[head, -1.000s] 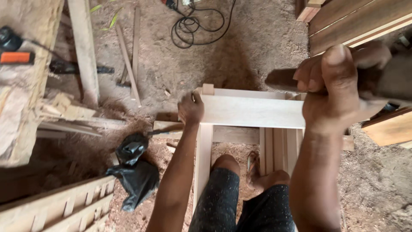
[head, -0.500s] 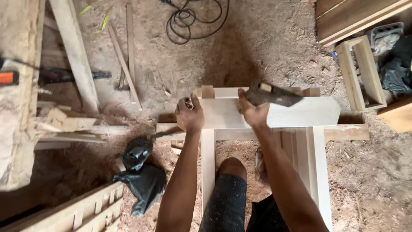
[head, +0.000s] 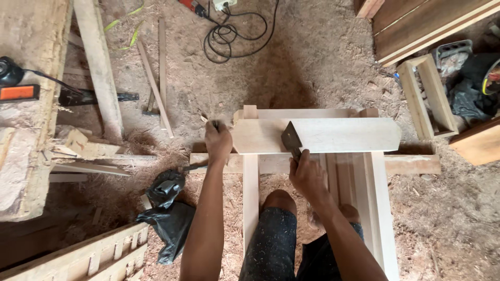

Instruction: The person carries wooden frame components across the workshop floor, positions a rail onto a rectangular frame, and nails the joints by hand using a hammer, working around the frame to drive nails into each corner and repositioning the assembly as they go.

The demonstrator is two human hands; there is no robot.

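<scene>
A sawdust-covered workshop floor is seen from above, looking down at two bare arms and a pair of knees in dark speckled trousers (head: pixel 271 244).

At the far left, a rough wooden bench (head: pixel 28 135) is seen, with a black power tool (head: pixel 10 70) and an orange-and-black object (head: pixel 18 92) lying on it. Beside it, a long plank (head: pixel 99 67) is laid across the floor, with thin wood strips (head: pixel 155 86) near it. Lower down, a crumpled black plastic bag (head: pixel 166 213) is seen on the sawdust, and a slatted wooden piece (head: pixel 88 255) is set in the bottom left corner.

Left of centre, the left hand (head: pixel 217 143) is clenched around a small, thin object at the left end of a pale board (head: pixel 333 135); what the object is cannot be told. The board is laid flat across the top of a pale wooden frame (head: pixel 251 187), which stands on the floor directly in front of the knees.

Just right of centre, the right hand (head: pixel 308 177) is closed around the handle of a hammer (head: pixel 292 139), whose dark head is resting against the board's upper face.

A coiled black cable (head: pixel 229 36) is seen at top centre. To the right, a small open wooden box frame (head: pixel 427 96) and stacked dark planks (head: pixel 432 23) are set well apart from the hands.
</scene>
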